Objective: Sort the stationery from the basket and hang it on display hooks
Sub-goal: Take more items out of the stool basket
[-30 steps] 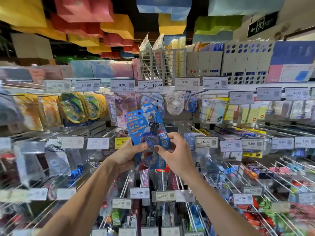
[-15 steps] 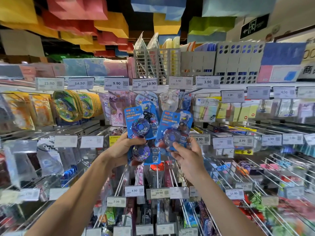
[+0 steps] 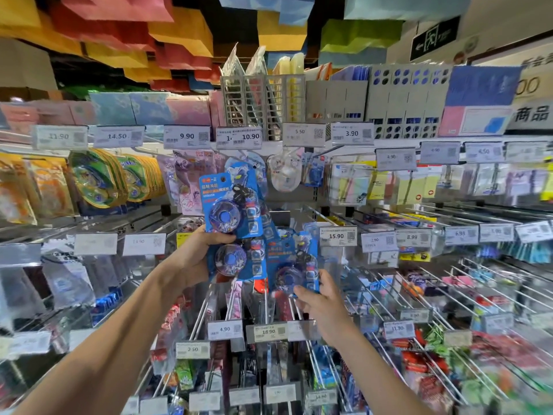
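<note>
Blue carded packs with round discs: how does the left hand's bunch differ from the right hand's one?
The left hand grips a fanned bunch of blue carded packs, at least two; the right hand pinches a single blue carded pack. The bunch is higher; the single pack is lower and to its right. Both show the same blue card and round disc.

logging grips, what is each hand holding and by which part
The left hand grips a fanned bunch of blue blister packs at their left edge. The right hand pinches a single blue pack by its bottom edge.
</note>
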`<state>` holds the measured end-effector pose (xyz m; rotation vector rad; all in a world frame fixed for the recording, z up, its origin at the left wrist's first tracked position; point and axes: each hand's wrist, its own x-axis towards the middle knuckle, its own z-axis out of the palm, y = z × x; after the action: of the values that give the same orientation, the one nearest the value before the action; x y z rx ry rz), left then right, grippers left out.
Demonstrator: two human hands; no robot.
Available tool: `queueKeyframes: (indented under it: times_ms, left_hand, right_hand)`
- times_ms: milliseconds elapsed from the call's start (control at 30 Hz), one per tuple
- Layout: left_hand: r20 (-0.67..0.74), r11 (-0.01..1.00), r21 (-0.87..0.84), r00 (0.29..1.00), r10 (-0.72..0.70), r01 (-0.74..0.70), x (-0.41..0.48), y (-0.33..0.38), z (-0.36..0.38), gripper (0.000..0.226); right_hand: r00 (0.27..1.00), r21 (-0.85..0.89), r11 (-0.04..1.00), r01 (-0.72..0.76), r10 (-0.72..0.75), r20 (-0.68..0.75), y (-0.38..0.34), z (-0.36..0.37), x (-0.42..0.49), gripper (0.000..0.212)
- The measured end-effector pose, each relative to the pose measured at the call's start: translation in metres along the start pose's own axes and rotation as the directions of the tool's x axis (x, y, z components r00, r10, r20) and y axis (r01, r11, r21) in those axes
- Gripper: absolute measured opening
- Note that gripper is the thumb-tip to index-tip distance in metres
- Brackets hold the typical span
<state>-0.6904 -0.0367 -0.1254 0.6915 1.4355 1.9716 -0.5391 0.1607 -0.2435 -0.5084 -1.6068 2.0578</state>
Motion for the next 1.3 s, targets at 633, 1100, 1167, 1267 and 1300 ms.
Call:
queueKeyframes:
  times_ms: [633,1100,1167,1267,1300]
  left_hand:
    - [0.037,0.999,-0.010,0.999,-0.032,0.033,0.005,0.002,-0.005,0.051]
    - [-0.012,1.000,-0.001,1.000,-0.007,0.006,0.001,0.001,0.007,0.031]
    - [-0.020,1.000,0.013,1.000,0.009,-0.009,0.003,0.001,0.006,0.027]
    - [-0.017,0.999,0.036,1.000,0.006,-0.006,0.005,0.000,0.004,0.026]
    - [-0.013,0.999,0.046,1.000,0.010,-0.009,0.006,0.000,0.004,0.026]
  right_hand:
    - [0.999,-0.130,0.991,0.001,-0.006,-0.041,0.005,0.028,0.033,0.051]
    - [0.926,-0.443,0.887,-0.133,-0.048,-0.374,-0.009,0.038,0.060,0.017]
    - [0.869,-0.476,0.873,0.109,-0.316,-0.381,-0.026,0.049,0.041,0.015]
    - [0.755,-0.464,0.746,0.478,-0.619,-0.218,-0.051,0.067,0.017,0.018]
    - [0.726,-0.457,0.703,0.545,-0.668,-0.161,-0.060,0.072,0.012,0.016]
